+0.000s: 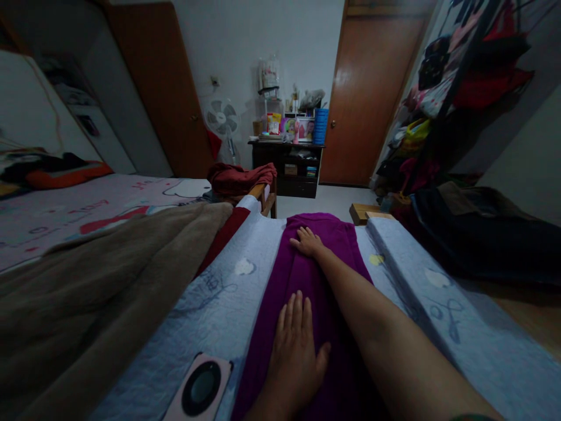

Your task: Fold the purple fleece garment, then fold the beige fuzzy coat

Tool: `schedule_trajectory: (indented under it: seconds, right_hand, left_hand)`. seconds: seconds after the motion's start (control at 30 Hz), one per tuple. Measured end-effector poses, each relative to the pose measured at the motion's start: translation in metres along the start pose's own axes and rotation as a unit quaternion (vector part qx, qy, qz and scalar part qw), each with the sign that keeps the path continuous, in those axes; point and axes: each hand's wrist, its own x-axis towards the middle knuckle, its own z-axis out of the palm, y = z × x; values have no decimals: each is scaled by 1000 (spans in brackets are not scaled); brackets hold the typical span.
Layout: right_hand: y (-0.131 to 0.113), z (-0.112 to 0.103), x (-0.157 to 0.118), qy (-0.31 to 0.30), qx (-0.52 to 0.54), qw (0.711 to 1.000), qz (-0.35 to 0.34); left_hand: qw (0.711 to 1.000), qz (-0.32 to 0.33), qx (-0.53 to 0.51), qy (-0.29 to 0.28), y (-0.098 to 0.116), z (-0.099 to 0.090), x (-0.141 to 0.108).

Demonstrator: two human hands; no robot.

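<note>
Smoothing, I'd judge — my left hand (298, 345) and right hand (307, 241) lie open-palmed on purple cloth (326, 304), clamping nothing — next calls for light, even pressure.

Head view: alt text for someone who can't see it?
A person's left hand and right hand are palm down over a purple cloth spread on a blue sheet, the right farther forward. A pink phone lies left of the cloth.
</note>
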Motion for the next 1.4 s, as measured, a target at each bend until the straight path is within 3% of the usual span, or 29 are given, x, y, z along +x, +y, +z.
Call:
schedule_trajectory:
  seconds: [0.1,0.3,0.47,0.57,0.7,0.83,0.9,0.97,1.03,1.1,1.17,1.4]
  right_hand:
    - [-5,-6,-24,5,4,1000,-7]
    - [-2,-4,-102,52,-24,998,-31]
    - [-5,4,-152,73,-48,996,22]
    - [-14,16,-168,136,-60,988,37]
    - [-21,34,-176,192,-65,979,0]
    - [-18,42,-176,194,-64,979,-13]
    - [-16,43,-176,194,-66,979,-14]
    - [-16,43,-176,193,-66,979,-16]
    - [-16,43,-176,192,-62,979,-18]
    - [-16,43,-176,188,-58,980,-19]
    - [-15,43,-176,183,-56,981,-18]
    - [-13,44,-173,171,-52,984,-16]
  left_hand:
    - [1000,3,0,4,0,0,1]
    - [998,12,-18,55,2,2,2]
    - [985,-5,-93,142,-1,3,7]
    - [976,-27,-138,166,-3,2,9]
    - [968,-58,-192,152,-3,2,9]
    - [953,-122,-265,81,-5,-6,18]
    - [938,-158,-306,45,-10,-16,33]
    - [925,-183,-329,44,-18,-28,59]
    - [931,-179,-313,61,-31,-38,92]
    - [935,-216,-275,55,-45,-44,129]
    - [923,-277,-265,19,-60,-44,165]
    - [874,-336,-345,-65,-90,-21,255]
